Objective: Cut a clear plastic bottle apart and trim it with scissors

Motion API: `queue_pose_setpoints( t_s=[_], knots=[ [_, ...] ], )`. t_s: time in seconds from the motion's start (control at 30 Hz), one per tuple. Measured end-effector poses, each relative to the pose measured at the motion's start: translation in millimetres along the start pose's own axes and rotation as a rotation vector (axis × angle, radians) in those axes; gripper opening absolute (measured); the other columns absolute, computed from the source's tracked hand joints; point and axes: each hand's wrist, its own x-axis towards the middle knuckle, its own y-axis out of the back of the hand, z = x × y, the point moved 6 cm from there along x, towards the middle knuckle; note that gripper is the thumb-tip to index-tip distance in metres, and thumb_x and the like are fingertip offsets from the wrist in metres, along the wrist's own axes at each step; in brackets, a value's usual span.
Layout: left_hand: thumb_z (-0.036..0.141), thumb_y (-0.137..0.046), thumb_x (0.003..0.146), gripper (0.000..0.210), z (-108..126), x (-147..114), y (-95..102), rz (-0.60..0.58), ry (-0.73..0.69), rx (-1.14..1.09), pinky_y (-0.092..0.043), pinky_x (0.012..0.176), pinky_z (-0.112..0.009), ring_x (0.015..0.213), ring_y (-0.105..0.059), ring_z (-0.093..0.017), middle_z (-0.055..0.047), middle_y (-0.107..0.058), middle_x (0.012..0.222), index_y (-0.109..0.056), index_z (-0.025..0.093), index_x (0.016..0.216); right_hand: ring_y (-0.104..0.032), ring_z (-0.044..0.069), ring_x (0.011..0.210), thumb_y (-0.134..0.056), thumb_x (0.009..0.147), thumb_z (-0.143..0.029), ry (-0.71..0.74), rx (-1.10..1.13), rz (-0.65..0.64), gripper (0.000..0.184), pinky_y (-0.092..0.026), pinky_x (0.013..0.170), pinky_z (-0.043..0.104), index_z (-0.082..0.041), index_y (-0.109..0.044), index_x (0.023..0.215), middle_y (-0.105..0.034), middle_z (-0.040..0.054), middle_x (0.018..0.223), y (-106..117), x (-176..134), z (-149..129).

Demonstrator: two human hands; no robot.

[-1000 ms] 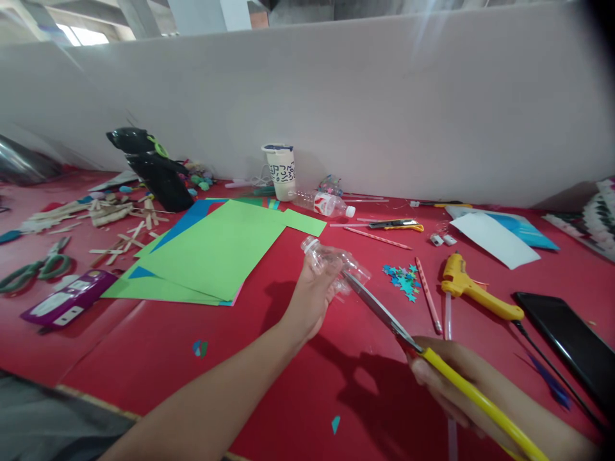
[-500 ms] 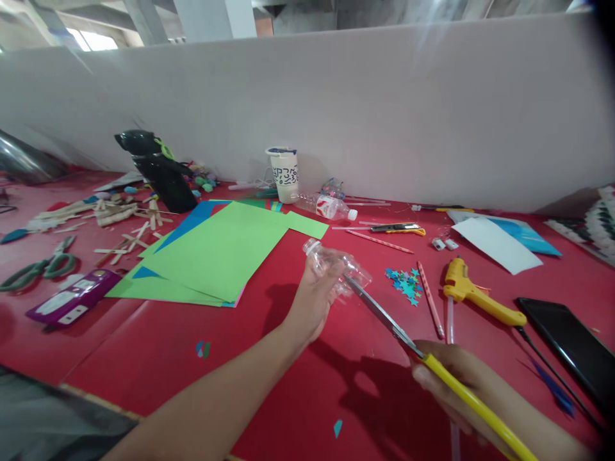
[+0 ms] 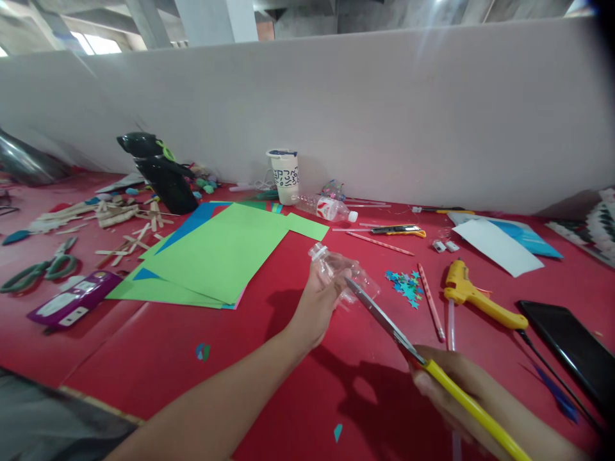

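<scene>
My left hand (image 3: 321,298) grips a clear plastic bottle piece (image 3: 360,282) whose capless-looking neck points up and to the left, above the red table. Long metal scissors with a yellow handle (image 3: 456,389) are in my right hand (image 3: 444,378), its fingers wrapped round the grip. The blades (image 3: 382,319) reach up and left, and their tips lie at the plastic beside my left fingers. Whether the tips touch or cut the plastic I cannot tell. Below, a small pile of blue star sequins (image 3: 406,287) lies just right of the bottle piece.
Green paper sheets (image 3: 225,256) lie left of centre. A yellow glue gun (image 3: 480,301) and a black phone (image 3: 571,346) are at right. Behind stand a white cup (image 3: 285,176) and a black flask (image 3: 166,179); a plastic bottle (image 3: 327,208) and a utility knife (image 3: 398,230) lie nearby.
My left hand and the bottle piece have shifted slightly right and a little lower. The scissors stay at the plastic, their blades looking slightly more closed.
</scene>
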Motion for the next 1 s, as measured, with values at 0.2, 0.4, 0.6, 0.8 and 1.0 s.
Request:
queue_pose_setpoints(
  t_s=[0.2,0.4,0.6,0.8,1.0],
  knots=[
    [0.031,-0.071,0.080,0.029,0.7,0.4,-0.2,-0.024,-0.020,0.000,-0.043,0.098,-0.047,0.103,-0.063,-0.024,-0.006,-0.064,0.108,-0.053,0.021,0.102,-0.039,0.011,0.045,-0.050,0.073,-0.083,-0.063,0.049,-0.004,0.061,-0.032,0.039,0.022,-0.022,-0.054,0.074,-0.040,-0.0062,0.054,0.0,-0.8,2.2],
    [0.032,-0.069,0.081,0.032,-1.5,-2.1,-0.6,-0.036,-0.024,0.061,-0.041,0.101,-0.048,0.109,-0.061,-0.025,-0.006,-0.065,0.109,-0.050,0.023,0.105,-0.038,0.011,0.050,-0.049,0.069,-0.086,0.002,0.059,0.015,0.064,-0.033,0.043,0.022,-0.022,-0.051,0.069,-0.037,-0.0058,0.059,-3.1,0.0,-4.6],
    [0.034,-0.067,0.083,0.030,2.6,-4.3,-1.3,-0.037,-0.069,0.107,-0.035,0.106,-0.044,0.115,-0.058,-0.023,-0.007,-0.064,0.114,-0.051,0.023,0.106,-0.040,0.012,0.046,-0.046,0.069,-0.088,-0.035,0.056,-0.010,0.064,-0.034,0.040,0.023,-0.024,-0.048,0.071,-0.040,-0.0058,0.056,-3.9,-2.0,-6.1],
    [0.031,-0.067,0.084,0.029,2.5,-3.1,-0.4,-0.027,-0.053,0.101,-0.037,0.104,-0.041,0.116,-0.057,-0.022,-0.006,-0.063,0.116,-0.051,0.025,0.106,-0.033,0.011,0.043,-0.043,0.070,-0.088,-0.078,0.041,-0.047,0.063,-0.025,0.037,0.023,-0.025,-0.041,0.072,-0.034,-0.0080,0.052,-7.8,-0.8,3.7],
    [0.044,-0.068,0.080,0.038,9.1,-5.3,-7.5,-0.130,-0.147,0.203,-0.040,0.101,-0.043,0.111,-0.060,-0.025,-0.009,-0.063,0.116,-0.050,0.023,0.106,-0.031,0.010,0.045,-0.038,0.070,-0.090,-0.018,0.009,-0.030,0.065,-0.025,0.039,0.023,-0.025,-0.038,0.070,-0.034,-0.0074,0.056,-9.3,-1.5,-2.0]
  ],
)
